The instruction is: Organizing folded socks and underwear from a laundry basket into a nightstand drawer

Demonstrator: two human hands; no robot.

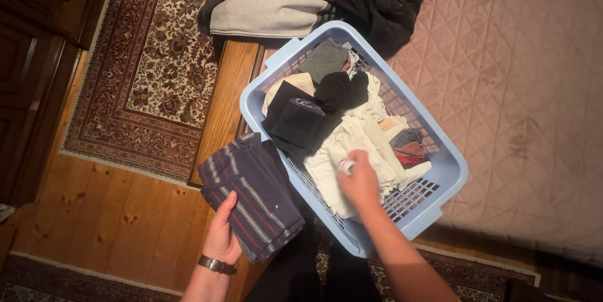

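My left hand [223,236] grips the folded striped shirt [251,195] at seven o'clock; right hand [359,182] pinches white cloth [342,145] inside the blue laundry basket [449,170].

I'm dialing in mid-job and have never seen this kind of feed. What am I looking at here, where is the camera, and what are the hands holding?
There is one picture, from a camera worn on the person's head, looking down. No machine: two bare hands. The left hand, with a wristwatch, holds a folded dark striped garment. The right hand reaches into a light blue laundry basket and grips pale cloth. Dark socks lie in the basket too. The basket sits on a pink quilted bed, with folded clothes beyond it. A patterned rug covers the wooden floor.
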